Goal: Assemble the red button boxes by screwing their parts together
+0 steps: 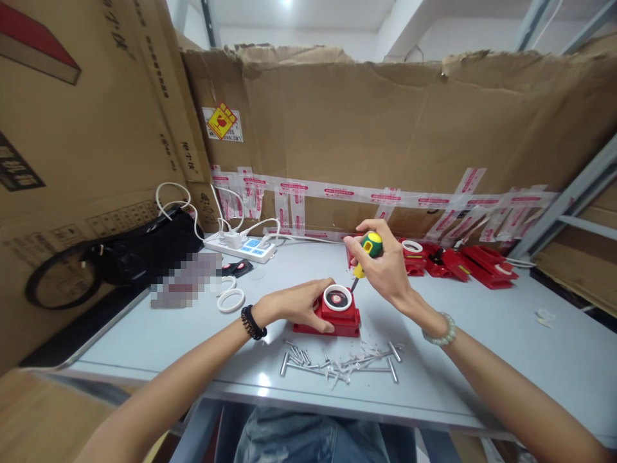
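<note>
On the table sits a red block-shaped part (346, 325), topped by a white ring (338, 298) around a dark round label. My left hand (308, 305) is wrapped round its left side, thumb along the front. A screwdriver (370, 247) with a green and yellow handle is gripped in my right hand (385, 263). It points down, its shaft by the right rear corner of the red part; whether the tip touches is hard to tell. Metal T-shaped rods (348, 368), several screws (299, 354) and clear plastic scraps lie in front of the part.
More red parts (484, 265) stand along the back right. White rings (231, 300) lie on the table (434, 386) at the left, near a blurred flat object (186, 283). Behind are a power strip (248, 247), a black bag (144, 247) and a tall cardboard wall (361, 122).
</note>
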A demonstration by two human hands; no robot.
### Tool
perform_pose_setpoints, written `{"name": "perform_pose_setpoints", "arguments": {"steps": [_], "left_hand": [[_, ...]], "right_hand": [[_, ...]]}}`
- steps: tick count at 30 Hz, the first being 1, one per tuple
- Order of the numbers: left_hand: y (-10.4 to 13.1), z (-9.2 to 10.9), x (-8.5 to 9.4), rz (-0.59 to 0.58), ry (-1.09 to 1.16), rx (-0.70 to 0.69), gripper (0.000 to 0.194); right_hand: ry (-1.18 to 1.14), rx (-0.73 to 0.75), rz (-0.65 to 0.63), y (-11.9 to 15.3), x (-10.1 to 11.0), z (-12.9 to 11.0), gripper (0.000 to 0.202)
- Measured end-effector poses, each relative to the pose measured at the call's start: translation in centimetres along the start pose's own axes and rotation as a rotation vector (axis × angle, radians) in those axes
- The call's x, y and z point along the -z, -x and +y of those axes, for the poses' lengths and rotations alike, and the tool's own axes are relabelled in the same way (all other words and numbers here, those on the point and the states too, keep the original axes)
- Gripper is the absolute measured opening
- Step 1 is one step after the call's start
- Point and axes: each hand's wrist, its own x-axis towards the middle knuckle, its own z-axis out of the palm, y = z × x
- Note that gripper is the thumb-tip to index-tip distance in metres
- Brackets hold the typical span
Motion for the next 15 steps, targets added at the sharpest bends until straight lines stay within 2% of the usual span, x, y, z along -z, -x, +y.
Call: {"name": "perform_pose_setpoints", "arguments": {"steps": [3,7,9,14,15], "left_hand": [[0.0,0.0,0.0,-0.001,0.004,-0.011,0.047],[0.0,-0.1,0.1,-0.007,0.024,-0.026,0.048],[0.0,-0.1,0.0,-0.005,0.017,-0.017,0.048],[0.0,0.0,0.0,-0.003,0.012,-0.018,0.049],[0.0,0.0,0.1,-0.001,0.011,-0.019,0.049]], "right_hand": [[0.14,0.0,-0.085,-0.2,0.8,-0.2,0.02],[0.194,0.026,-0.28,-0.7,2.2,-0.9,0.027],[0.251,0.054,-0.325,-1.0,2.6,-1.2,0.027],[0.786,0.103,-0.156,-1.8,2.7,-1.5,0.036],[0.846,0.097,-0.158,-1.9,2.8,-1.6,0.038]]}}
